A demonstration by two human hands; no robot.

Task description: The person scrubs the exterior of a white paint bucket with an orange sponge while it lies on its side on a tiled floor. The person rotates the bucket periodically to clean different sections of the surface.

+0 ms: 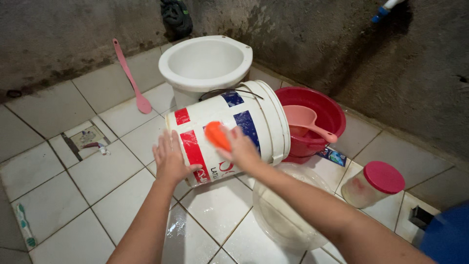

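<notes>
Tilting at frame centre, a white plastic bucket (pixel 229 132) with red and blue label panels lies on wet white tiles (pixel 97 171). The left hand (pixel 171 159) presses flat, fingers spread, against its base; the right hand (pixel 239 146) pinches an orange scrubber (pixel 216 135) on its side. A pink-lidded jar (pixel 373 183) stands at right.

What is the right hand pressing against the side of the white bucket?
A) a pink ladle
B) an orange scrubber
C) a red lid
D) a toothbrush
B: the right hand holds a small orange scrubber against the tipped white bucket, while the left hand steadies its base.
</notes>
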